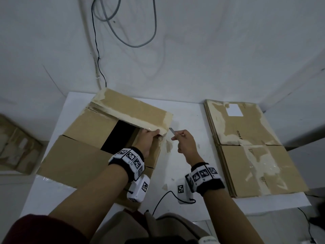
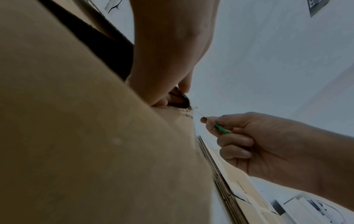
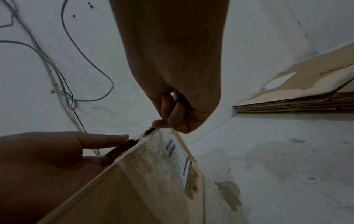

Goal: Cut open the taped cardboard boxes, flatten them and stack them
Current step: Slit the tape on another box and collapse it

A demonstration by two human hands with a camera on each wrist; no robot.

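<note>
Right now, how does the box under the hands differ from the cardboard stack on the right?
The box stands as a box, its top flaps open onto a dark inside; the stack lies flat in layers. The left hand holds the box's far flap at its corner and the right hand points a cutter there; nothing touches the stack. Both are brown cardboard with torn tape marks, on the white table.

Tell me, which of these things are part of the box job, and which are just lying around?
Part of the job:
- open cardboard box, its far flap gripped by the left hand
- cutter, held in the right hand
- stack of flattened boxes
- white table under it all

Just lying about:
- cables hanging on the wall
- more cardboard off to the left, blurred
</note>
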